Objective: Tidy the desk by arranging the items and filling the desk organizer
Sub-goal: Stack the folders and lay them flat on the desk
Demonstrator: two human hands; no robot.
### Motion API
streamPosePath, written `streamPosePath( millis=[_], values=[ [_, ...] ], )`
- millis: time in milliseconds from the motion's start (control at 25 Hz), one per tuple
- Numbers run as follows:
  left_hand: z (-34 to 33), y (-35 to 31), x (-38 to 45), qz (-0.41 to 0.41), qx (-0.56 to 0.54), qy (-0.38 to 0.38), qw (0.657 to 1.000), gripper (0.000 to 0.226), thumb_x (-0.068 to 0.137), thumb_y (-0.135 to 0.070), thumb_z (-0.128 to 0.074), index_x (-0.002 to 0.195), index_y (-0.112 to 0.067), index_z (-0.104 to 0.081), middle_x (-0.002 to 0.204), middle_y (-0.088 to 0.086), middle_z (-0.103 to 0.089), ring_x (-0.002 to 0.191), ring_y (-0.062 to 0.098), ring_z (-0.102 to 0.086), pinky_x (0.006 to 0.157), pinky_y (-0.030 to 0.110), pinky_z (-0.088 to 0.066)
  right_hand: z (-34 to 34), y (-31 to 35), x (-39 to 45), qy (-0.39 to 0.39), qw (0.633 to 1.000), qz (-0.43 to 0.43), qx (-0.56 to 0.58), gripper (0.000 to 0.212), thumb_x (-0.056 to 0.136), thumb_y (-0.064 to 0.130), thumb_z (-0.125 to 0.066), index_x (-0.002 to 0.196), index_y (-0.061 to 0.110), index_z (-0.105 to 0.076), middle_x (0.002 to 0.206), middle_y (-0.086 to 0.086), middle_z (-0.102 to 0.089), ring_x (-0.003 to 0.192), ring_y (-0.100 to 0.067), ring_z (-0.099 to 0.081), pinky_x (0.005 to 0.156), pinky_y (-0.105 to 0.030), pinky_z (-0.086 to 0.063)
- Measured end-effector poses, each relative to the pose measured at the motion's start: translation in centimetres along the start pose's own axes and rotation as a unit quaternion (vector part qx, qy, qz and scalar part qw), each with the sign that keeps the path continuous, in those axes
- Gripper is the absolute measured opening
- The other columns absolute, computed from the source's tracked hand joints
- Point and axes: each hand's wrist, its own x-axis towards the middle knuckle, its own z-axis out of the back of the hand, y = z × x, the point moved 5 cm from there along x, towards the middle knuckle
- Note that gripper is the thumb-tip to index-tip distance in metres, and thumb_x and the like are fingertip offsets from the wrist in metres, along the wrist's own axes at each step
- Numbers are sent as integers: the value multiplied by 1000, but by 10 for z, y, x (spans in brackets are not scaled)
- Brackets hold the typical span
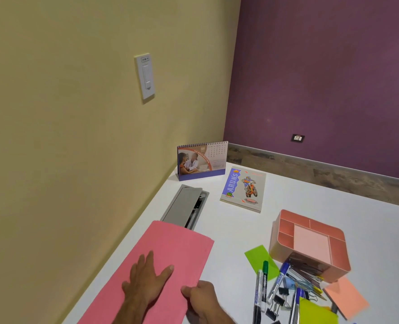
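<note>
Both hands (147,279) on pink folder (170,253), long axis toward calendar (202,161).

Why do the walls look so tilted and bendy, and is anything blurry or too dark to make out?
Head view: the wide-angle lens leans and curves the wall corner and the light switch. Lighting is soft and even, shadows faint. The calendar print is too small to read; the left hand and right hand on the pink folder look sharp.

Left hand (147,277) flat, fingers spread; right hand (200,298) pinching.
</note>
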Motion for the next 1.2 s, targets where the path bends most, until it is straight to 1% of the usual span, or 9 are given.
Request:
streamPosePath(
  millis=[120, 240, 480, 600, 720, 840, 920, 1040, 1200],
  values=[
    [3, -20, -7, -23, -27, -7, 999, 92, 84, -79, -38, 156, -28, -14, 165, 0, -10, 149, 26, -16, 115, 60, -22, -3, 23, -18, 14, 998, 65, -11, 26, 76, -9, -58, 96, -2, -72, 87, -17, -76, 81, -34, -73, 74, -42, -60],
    [18, -55, -14, -71, -75, -48, 994, 84, 84, -77, -40, 151, -26, -30, 158, -2, -33, 141, 24, -34, 111, 52, -35, -1, 59, -37, 10, 988, 153, 4, 25, 82, -3, -53, 95, 4, -73, 89, -16, -75, 80, -30, -72, 71, -39, -59],
    [56, -136, -51, -173, -162, -125, 963, 64, 82, -72, -47, 131, -31, -55, 133, -6, -55, 120, 17, -52, 101, 44, -47, 21, 126, -67, 16, 959, 234, 162, 21, 87, 3, -53, 100, 0, -69, 100, -27, -71, 87, -37, -68, 88, -53, -52],
    [61, -171, -78, -219, -245, -96, 939, 53, 82, -74, -46, 114, -37, -65, 112, -13, -64, 104, 9, -63, 93, 38, -52, 33, 155, -88, 43, 943, 276, 180, 25, 93, 19, -57, 102, -1, -67, 97, -22, -71, 87, -30, -69, 87, -47, -52],
    [61, -198, -104, -221, -384, 4, 896, 39, 84, -65, -59, 103, -33, -70, 95, -11, -75, 88, 6, -71, 82, 33, -56, 45, 167, -101, 22, 940, 311, 138, 39, 97, 36, -49, 107, 5, -70, 98, -15, -74, 87, -21, -70, 82, -38, -54],
    [59, -206, -114, -196, -453, 47, 869, 14, 86, -24, -72, 100, -24, -74, 88, 1, -78, 84, 22, -74, 78, 42, -60, 59, 172, -110, 6, 933, 336, 129, 40, 98, 34, -47, 103, 3, -71, 99, -19, -73, 91, -29, -70, 83, -39, -56],
    [61, -206, -117, -190, -454, 34, 870, 25, 86, -4, -61, 95, -23, -75, 83, 4, -77, 78, 27, -72, 73, 47, -59, 68, 175, -120, 9, 927, 356, 120, 40, 98, 31, -47, 101, -1, -70, 91, -17, -73, 85, -25, -69, 76, -31, -56],
    [65, -212, -128, -186, -493, 51, 848, 30, 89, 6, -53, 99, -15, -72, 86, 8, -78, 76, 29, -73, 63, 37, -58, 94, 182, -137, 0, 915, 388, 109, 33, 99, 25, -49, 95, -1, -70, 85, -15, -73, 81, -22, -69, 73, -28, -56],
    [52, -226, -135, -172, -558, 114, 804, 24, 96, 0, -53, 111, -12, -66, 100, 13, -76, 90, 35, -73, 77, 48, -59, 169, 188, -152, -129, 882, 424, 163, 27, 97, 25, -55, 82, 8, -70, 74, -11, -68, 67, -21, -61, 62, -33, -54]
  ],
)
